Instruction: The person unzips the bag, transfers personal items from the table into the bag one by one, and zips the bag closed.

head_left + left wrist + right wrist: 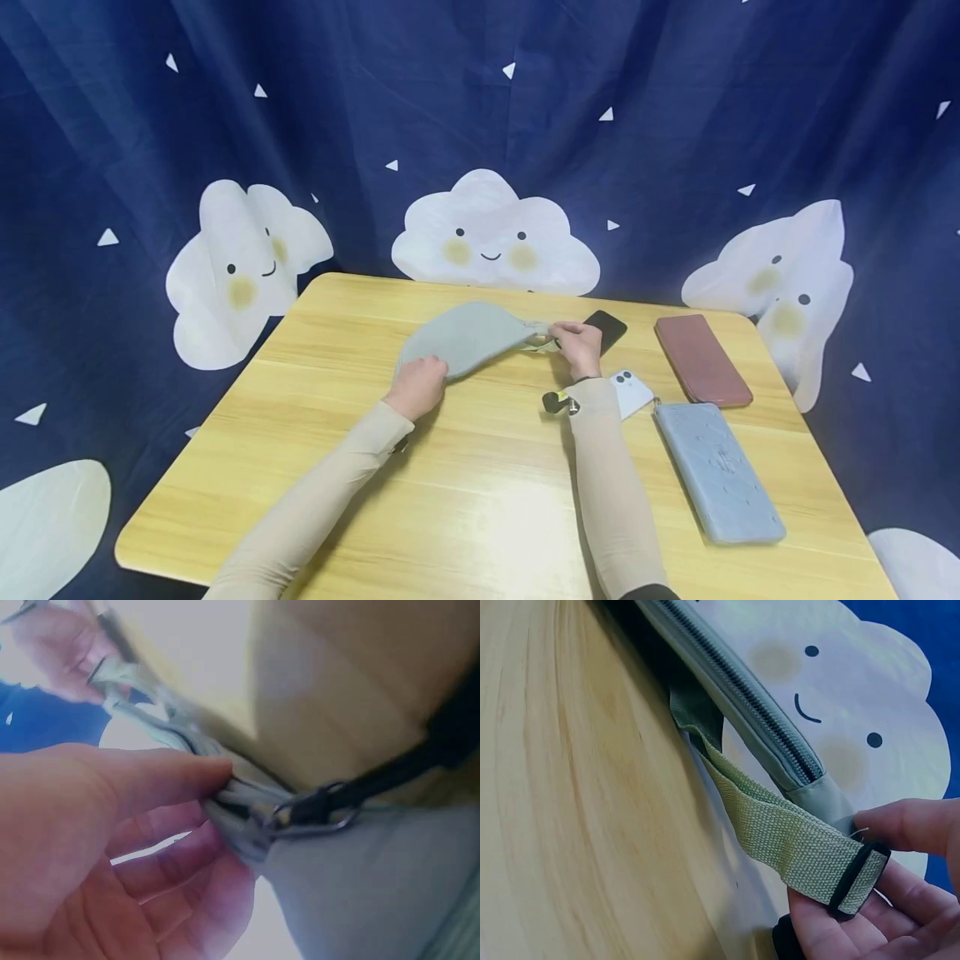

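Note:
A grey-green waist bag [468,337] is held over the far middle of the table, its curved side toward the back. My left hand [418,387] grips its left end; in the left wrist view the thumb and fingers pinch the fabric beside a metal ring with a black strap [397,776]. At the bag's other end, my right hand [579,346] pinches the corner where a pale green webbing strap [780,832] passes through a black slider buckle [859,879]. A zipper [742,694] runs along the bag's edge and looks closed in the right wrist view.
A black phone [611,332] lies just behind the right hand, and a white phone [632,393] is beside the right wrist. Farther right are a reddish-brown wallet [702,360] and a blue wallet [718,475]. A dark blue curtain [337,108] hangs behind the wooden table [465,508].

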Available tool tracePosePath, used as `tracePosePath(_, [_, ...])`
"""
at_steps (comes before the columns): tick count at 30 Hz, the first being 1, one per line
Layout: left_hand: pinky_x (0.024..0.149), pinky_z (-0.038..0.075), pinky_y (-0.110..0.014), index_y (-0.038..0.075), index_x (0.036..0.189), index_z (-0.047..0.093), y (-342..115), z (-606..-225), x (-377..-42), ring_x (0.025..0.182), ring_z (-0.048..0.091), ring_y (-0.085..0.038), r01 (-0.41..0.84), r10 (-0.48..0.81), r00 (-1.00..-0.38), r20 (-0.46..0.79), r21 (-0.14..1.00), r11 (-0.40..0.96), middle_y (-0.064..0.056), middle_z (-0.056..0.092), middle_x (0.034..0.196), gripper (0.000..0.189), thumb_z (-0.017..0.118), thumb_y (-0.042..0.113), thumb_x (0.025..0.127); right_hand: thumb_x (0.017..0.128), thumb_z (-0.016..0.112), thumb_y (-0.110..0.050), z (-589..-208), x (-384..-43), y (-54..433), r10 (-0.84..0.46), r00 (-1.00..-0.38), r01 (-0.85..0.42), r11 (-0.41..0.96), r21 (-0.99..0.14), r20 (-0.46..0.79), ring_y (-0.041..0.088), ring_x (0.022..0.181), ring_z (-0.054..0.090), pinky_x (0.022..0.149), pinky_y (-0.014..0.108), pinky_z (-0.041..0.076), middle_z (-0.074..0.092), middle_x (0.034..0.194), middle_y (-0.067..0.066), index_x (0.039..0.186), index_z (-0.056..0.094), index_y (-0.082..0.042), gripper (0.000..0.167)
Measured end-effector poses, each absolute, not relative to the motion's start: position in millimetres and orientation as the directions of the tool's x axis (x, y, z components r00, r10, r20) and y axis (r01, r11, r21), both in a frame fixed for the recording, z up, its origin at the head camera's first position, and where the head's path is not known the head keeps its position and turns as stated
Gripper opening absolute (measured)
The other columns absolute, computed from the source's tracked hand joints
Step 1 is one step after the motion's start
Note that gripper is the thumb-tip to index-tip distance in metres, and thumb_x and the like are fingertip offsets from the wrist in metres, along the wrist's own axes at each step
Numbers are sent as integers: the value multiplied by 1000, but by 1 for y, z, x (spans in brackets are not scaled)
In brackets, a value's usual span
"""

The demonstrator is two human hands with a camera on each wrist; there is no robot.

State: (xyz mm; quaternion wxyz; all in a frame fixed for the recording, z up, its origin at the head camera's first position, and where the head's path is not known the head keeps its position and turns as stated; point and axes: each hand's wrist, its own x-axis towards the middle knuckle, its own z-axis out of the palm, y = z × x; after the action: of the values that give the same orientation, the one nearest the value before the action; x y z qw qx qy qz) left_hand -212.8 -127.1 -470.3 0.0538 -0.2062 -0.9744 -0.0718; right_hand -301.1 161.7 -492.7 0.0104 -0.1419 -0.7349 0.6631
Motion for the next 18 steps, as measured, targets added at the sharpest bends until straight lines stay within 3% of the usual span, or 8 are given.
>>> tracePosePath(5, [56,51,-31,4,76,69,-132,-466,-220,57,56,-15,381,372,-924,84,251,890,-7,69,71,16,69,3,92,94,69,-16,-491,-300,161,195,-968,193,173,-966,-158,34,130,57,109,47,47,65,137,20,125,71,0,35])
tracePosePath(10, [58,48,-27,6,78,74,-135,-462,-225,58,56,-12,350,355,-934,46,327,878,-3,70,73,14,72,9,92,95,69,-19,-491,-301,161,178,-976,166,230,-959,-127,37,130,59,113,48,45,65,136,24,128,68,2,39])
tracePosePath(18, [65,51,-33,9,76,74,-141,-450,-228,65,58,-15,324,336,-941,35,374,869,-3,71,77,18,73,16,93,95,70,-20,-489,-301,160,144,-983,149,271,-951,-113,39,132,57,114,50,44,62,140,24,133,64,3,46])
